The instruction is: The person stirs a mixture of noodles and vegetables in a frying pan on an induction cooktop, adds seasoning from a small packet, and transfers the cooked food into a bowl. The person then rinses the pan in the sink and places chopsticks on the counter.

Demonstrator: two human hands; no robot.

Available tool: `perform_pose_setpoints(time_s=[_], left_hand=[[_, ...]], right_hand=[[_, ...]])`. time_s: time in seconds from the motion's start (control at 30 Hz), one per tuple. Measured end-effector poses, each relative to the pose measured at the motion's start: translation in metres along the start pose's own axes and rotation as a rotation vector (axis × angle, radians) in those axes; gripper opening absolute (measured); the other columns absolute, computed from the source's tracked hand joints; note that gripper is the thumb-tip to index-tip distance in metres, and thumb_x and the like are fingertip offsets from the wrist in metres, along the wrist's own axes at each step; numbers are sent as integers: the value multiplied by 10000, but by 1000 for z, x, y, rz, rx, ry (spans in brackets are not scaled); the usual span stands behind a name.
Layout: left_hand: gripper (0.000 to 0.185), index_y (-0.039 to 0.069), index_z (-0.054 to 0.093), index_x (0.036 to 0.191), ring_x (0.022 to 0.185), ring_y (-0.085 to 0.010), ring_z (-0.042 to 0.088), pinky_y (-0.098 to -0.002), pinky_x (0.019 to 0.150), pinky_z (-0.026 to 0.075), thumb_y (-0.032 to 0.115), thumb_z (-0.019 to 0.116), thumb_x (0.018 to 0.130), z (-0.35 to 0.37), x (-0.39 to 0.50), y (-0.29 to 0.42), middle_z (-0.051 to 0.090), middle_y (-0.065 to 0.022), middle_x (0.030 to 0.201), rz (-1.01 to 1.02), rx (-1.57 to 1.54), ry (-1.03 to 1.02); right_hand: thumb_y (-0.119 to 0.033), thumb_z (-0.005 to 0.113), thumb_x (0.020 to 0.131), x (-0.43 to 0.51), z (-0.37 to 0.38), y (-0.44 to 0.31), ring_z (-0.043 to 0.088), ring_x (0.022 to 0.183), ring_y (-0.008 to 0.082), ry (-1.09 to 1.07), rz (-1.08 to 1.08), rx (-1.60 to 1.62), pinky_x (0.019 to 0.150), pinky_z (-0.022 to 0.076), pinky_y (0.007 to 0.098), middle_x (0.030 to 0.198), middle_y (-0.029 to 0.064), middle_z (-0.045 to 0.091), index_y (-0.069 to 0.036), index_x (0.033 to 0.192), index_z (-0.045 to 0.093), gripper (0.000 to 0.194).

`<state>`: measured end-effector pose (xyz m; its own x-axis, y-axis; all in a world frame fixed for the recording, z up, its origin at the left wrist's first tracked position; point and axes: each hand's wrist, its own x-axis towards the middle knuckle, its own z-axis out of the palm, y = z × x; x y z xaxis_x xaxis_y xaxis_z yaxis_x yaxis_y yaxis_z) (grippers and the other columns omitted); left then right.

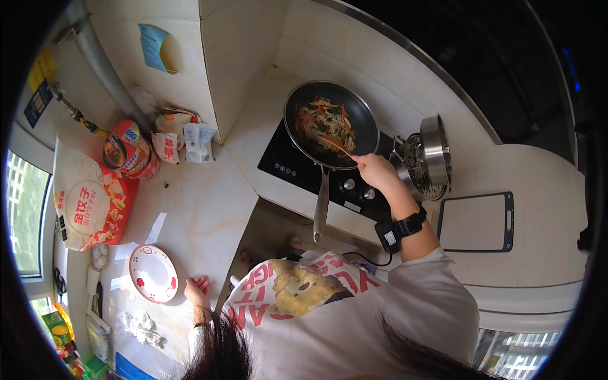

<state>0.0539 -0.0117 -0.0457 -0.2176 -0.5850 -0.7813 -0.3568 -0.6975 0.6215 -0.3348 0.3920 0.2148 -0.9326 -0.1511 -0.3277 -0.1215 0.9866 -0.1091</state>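
Observation:
My right hand grips a wooden spatula, whose blade is in the food in a dark frying pan. Shredded vegetables, with pale, orange and green strips, lie in the pan's left and middle part. The pan sits on a black cooktop, its metal handle pointing towards me with no hand on it. My left hand is by the counter's edge with curled fingers, just right of a white plate with a red rim. Whether anything is inside those fingers is hidden.
Stacked steel pots with a steamer insert stand right of the cooktop. A dark-framed cutting board lies farther right. Instant noodle tubs, a flour bag, small packets and crumpled tissue occupy the left counter.

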Motion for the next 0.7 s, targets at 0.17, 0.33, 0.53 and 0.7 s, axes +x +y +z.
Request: perform_pose_setpoints(time_s=[0.17, 0.33, 0.53, 0.7], left_hand=[[272, 70, 511, 787, 584, -164, 596, -255, 489, 436, 311, 425, 881, 1, -2, 2, 657, -108, 781, 7, 9, -16], [267, 67, 513, 790, 586, -167, 598, -257, 501, 440, 303, 427, 879, 2, -6, 3, 658, -106, 788, 11, -12, -21], [257, 72, 514, 790, 584, -165, 596, -255, 507, 441, 297, 426, 877, 3, -6, 2, 659, -107, 793, 11, -17, 22], [253, 79, 513, 785, 593, -163, 603, -260, 502, 452, 295, 421, 879, 0, -2, 1, 662, -100, 796, -3, -13, -13]], right_hand=[[-148, 450, 833, 16, -2, 4, 615, 865, 316, 95, 24, 27, 723, 497, 416, 931, 127, 650, -226, 1132, 632, 359], [-155, 464, 841, 24, 1, 10, 617, 895, 303, 126, 27, 39, 760, 495, 406, 980, 132, 644, -241, 1150, 622, 357], [-183, 447, 867, 29, 5, 22, 617, 869, 314, 82, -11, 139, 749, 489, 381, 966, 147, 644, -251, 1182, 600, 358], [-196, 451, 864, 60, -9, 22, 617, 843, 329, 333, 18, 111, 707, 491, 401, 910, 137, 651, -252, 1186, 594, 357]])
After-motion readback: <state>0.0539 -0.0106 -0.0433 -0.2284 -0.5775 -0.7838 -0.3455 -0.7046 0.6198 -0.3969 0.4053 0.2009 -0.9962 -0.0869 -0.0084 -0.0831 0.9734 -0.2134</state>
